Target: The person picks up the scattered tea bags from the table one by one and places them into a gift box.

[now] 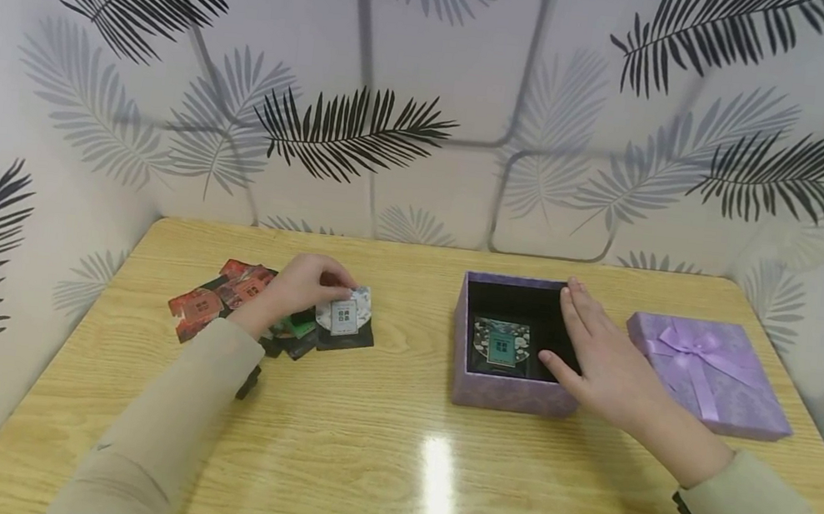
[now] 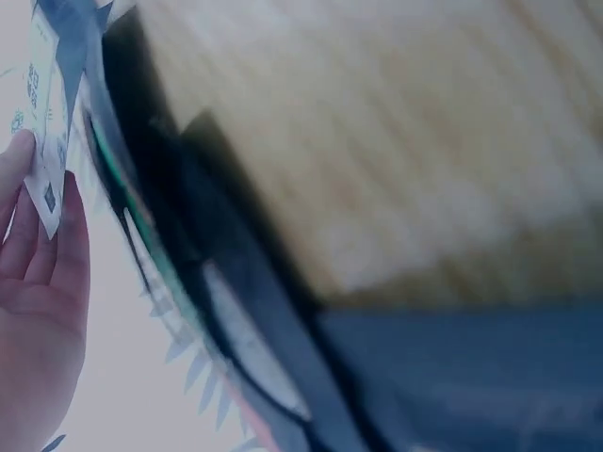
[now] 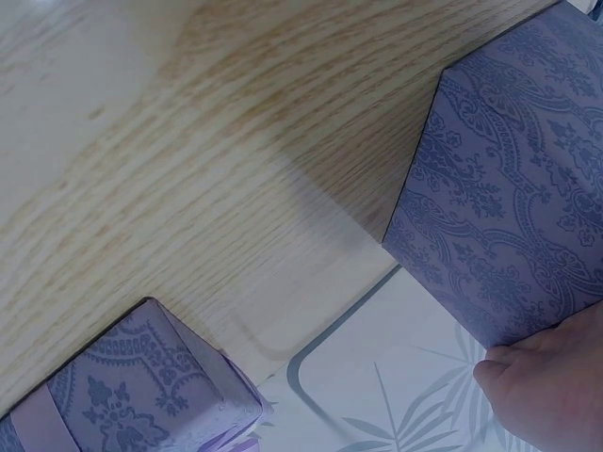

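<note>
My left hand point(image 1: 303, 286) pinches the top edge of a small square sachet point(image 1: 347, 319), white above and black below with a printed label. In the left wrist view, the thumb and fingers grip the corner of that sachet point(image 2: 45, 122). Under and beside the hand lie several red, green and black sachets point(image 1: 199, 312), partly covered by it. My right hand point(image 1: 607, 365) rests on the right rim of an uncovered purple patterned box point(image 1: 510, 395), fingers straight, thumb reaching over the inside. A black sachet with a green label point(image 1: 503, 348) lies in the box.
A purple lid point(image 1: 752, 389) with a ribbon bow lies right of the box. Both stand on a wooden table point(image 1: 376, 454), and a leaf-patterned covering point(image 1: 426, 191) rises behind its back edge. A small dark object point(image 1: 248, 382) shows beside the left sleeve.
</note>
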`<state>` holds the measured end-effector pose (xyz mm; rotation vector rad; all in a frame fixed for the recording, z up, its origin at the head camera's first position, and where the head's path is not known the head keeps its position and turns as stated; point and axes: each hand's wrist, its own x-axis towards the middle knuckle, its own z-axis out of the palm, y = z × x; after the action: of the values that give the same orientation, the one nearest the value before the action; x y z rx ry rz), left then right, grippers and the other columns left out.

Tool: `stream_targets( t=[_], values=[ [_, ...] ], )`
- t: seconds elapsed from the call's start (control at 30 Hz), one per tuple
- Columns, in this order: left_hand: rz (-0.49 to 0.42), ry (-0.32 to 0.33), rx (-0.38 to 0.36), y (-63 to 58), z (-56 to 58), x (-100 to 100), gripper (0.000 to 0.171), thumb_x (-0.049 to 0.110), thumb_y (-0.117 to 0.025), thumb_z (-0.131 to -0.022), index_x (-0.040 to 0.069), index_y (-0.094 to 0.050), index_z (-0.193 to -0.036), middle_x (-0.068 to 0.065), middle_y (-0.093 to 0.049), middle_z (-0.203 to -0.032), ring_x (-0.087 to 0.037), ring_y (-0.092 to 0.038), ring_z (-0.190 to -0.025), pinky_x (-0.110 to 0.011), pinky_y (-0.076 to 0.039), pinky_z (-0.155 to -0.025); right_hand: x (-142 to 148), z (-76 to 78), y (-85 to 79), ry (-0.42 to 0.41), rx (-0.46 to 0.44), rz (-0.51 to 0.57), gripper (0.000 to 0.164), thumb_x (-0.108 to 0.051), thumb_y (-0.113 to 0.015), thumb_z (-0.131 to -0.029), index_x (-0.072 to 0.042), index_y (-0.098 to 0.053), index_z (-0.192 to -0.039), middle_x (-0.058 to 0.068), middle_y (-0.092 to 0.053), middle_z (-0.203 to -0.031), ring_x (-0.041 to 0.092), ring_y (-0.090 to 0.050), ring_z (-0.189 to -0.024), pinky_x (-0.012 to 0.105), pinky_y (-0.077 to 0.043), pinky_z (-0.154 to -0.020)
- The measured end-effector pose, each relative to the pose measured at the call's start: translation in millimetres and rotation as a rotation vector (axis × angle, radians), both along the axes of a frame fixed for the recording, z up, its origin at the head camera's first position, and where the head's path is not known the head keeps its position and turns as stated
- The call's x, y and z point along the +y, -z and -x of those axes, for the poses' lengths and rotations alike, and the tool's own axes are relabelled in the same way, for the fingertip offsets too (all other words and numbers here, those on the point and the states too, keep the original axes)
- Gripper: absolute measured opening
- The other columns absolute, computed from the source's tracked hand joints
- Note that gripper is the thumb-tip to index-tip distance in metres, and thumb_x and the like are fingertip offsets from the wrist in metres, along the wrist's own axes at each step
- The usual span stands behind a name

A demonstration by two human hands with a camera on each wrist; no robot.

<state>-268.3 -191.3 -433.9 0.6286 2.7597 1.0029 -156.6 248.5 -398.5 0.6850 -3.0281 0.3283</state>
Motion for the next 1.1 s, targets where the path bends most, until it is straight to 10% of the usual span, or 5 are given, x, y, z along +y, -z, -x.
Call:
stream_targets(
  t=[1.1],
  values=[
    [-0.101, -0.141, 0.163, -80.1, -11.5, 60.5, 0.018, 0.011, -0.072, -0.103, 0.002, -0.082, -0.115, -0.017, -0.080, -0.115, -0.030, -0.076, -0.101, -0.043, -0.062, -0.088, 4.2, 1.6, 2.1, -0.014, 0.020, 0.002, 0.092, -0.051, -0.054, -0.109, 0.008, -0.012, -0.167, 0.029, -0.012, -0.176, 0.047, -0.018, -0.163, 0.062, -0.028, -0.129]
  ],
)
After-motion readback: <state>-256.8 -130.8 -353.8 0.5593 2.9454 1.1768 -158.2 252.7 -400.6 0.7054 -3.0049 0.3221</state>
